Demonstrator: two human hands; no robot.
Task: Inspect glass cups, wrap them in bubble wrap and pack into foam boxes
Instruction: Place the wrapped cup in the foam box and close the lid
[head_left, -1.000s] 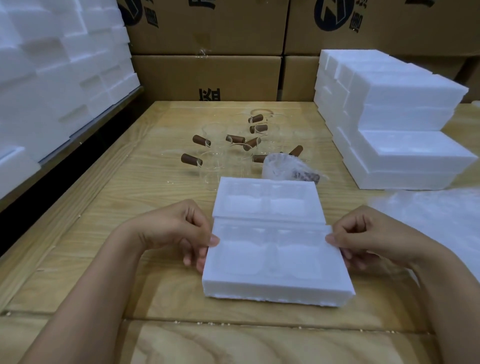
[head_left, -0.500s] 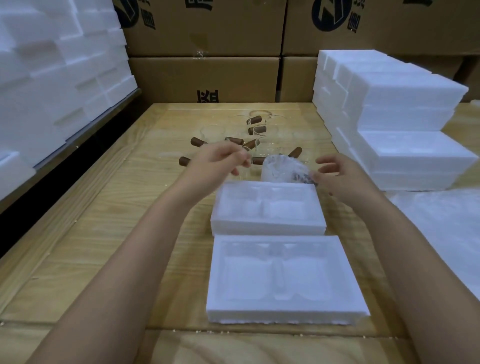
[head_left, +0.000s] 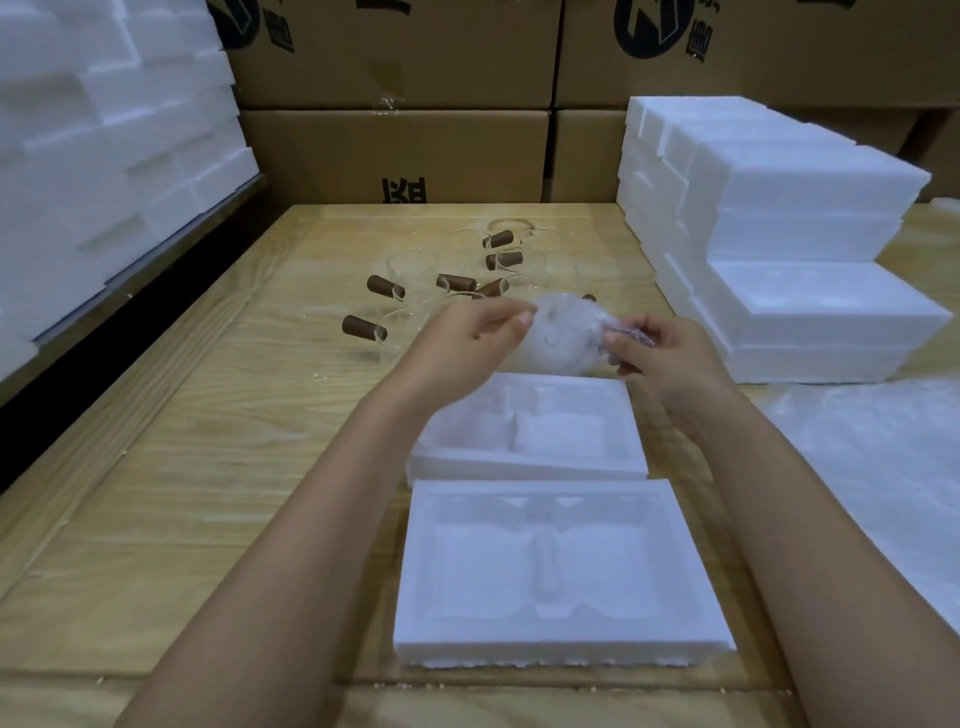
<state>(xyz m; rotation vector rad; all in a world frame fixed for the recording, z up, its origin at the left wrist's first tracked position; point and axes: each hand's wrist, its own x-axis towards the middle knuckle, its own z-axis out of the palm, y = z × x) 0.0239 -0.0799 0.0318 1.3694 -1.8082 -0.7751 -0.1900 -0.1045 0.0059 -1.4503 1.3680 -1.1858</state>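
A cup wrapped in bubble wrap (head_left: 563, 332) is held just above the far foam box half (head_left: 535, 465), between both hands. My left hand (head_left: 467, 332) pinches its left side and my right hand (head_left: 657, 353) grips its right end, where the brown handle shows through the wrap. The near foam box half (head_left: 561, 644) lies open-side up, its two moulded hollows bare. Several clear glass cups with brown handles (head_left: 441, 286) stand on the wooden table beyond my hands.
Stacks of white foam boxes (head_left: 810, 249) rise at the right, and more foam (head_left: 104, 145) is piled along the left. Cardboard cartons (head_left: 395, 145) wall off the back. A sheet of bubble wrap (head_left: 883, 467) lies at the right of the table (head_left: 208, 467).
Both hands left the near foam box half, reached forward over the far half and took hold of the wrapped cup. The near box half now lies apart from the far one.
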